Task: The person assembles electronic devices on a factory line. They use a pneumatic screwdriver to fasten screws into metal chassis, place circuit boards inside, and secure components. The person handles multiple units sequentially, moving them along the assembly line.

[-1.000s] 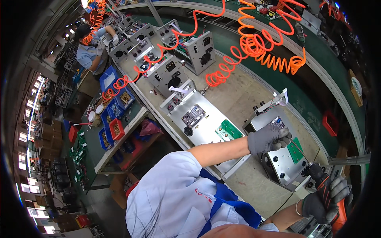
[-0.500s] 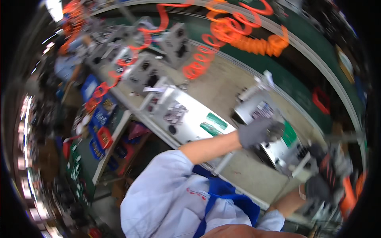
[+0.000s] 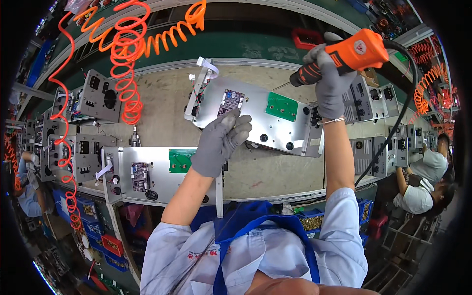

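While the right hand (image 3: 332, 86) grips a black-nosed orange driver (image 3: 363, 50), the left hand (image 3: 216, 147) curls closed, contents unclear.

Beige bench (image 3: 162, 93); silver chassis (image 3: 256, 101) sits skewed mid-bench, toward far edge; second chassis (image 3: 160, 158) along near edge, left of middle; grey housings (image 3: 109, 112) toward left end; grey finned units (image 3: 369, 151) toward right end.

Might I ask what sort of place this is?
Probably an electronics assembly line: the right hand holds an orange power tool, metal chassis carry circuit boards, and coiled hoses hang nearby.
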A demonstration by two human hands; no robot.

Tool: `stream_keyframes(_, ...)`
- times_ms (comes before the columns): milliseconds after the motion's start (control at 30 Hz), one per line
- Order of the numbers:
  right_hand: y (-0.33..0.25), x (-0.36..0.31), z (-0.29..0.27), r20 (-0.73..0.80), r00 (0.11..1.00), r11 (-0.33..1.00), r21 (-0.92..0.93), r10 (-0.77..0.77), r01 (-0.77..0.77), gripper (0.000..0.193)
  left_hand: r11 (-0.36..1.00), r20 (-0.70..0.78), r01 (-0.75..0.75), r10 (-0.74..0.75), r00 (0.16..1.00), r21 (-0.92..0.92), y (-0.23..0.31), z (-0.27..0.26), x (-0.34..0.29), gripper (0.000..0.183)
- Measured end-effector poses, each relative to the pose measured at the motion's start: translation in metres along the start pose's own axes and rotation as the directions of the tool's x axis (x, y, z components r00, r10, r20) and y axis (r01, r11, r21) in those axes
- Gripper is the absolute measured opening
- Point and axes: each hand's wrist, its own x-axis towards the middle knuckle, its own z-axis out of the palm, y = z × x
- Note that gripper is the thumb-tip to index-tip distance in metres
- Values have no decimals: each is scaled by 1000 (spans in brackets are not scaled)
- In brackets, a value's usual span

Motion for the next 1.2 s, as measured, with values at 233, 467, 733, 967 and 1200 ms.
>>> stream_keyframes(233, 10, -3, 3, 32, 999, 996, -87, 29, -27, 38, 998, -25, 67, -67, 997, -10, 1, 2, 4, 36)
stream_keyframes(467, 14, -1, -3, 148, 988, 998, 42, 40, -46, 35, 995, -95, 11, -1, 996, 99, -5, 4, 7, 32)
stream_keyframes(733, 18, 6, 1, 225, 969, 990, -115, 101, -76, 38, 995, -93, 61, -53, 994, 79, -7, 6, 10, 32)
stream_keyframes(967, 24, 22, 7, 163, 981, 986, -145, 108, -84, 36, 995, -21, 90, -89, 996, 39, -19, 6, 18, 33)
stream_keyframes(1200, 22, 23, 0, 81, 990, 989, -105, 114, -105, 35, 993, -13, 117, -117, 993, 19, -21, 5, 20, 35)
